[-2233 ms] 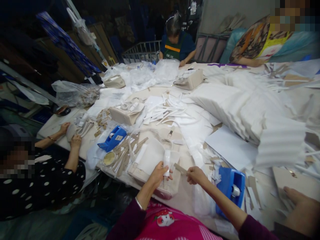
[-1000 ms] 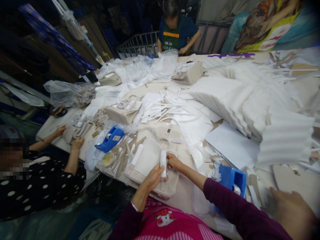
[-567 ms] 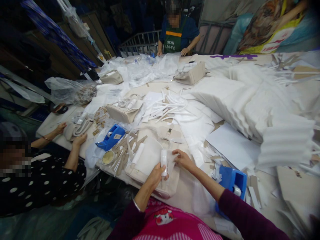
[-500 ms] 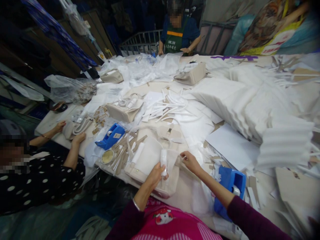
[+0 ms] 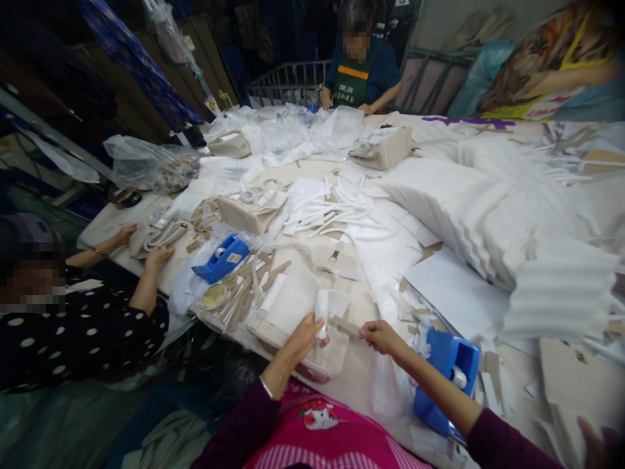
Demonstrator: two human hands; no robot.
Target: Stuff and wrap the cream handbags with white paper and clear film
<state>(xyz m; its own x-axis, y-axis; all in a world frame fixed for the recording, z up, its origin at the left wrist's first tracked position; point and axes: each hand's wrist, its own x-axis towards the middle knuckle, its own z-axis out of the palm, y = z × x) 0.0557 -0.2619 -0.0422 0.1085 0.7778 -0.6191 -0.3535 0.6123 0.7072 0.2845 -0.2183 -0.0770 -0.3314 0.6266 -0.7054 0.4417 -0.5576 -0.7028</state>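
A cream handbag (image 5: pixel 291 296) lies in front of me at the table's near edge. My left hand (image 5: pixel 306 335) is closed around a white-wrapped piece (image 5: pixel 321 307) that stands up against the bag; what is under the wrapping is hidden. To its right, my right hand (image 5: pixel 379 337) pinches the end of a flat beige strip (image 5: pixel 346 326). The strip's other end points left toward the bag and the wrapped piece; I cannot tell if it touches them.
Left of the bag are loose strips (image 5: pixel 244 296), a round tin (image 5: pixel 214 296) and a blue tape dispenser (image 5: pixel 222 258). Another blue dispenser (image 5: pixel 446 378) stands right. Foam sheets (image 5: pixel 463 195) pile up beyond. Co-workers sit left (image 5: pixel 88 332) and across (image 5: pixel 361 71).
My right hand has shifted slightly right and down, and the beige strip now shows plainly in its fingers. My left hand keeps its grip. The camera view has moved a little.
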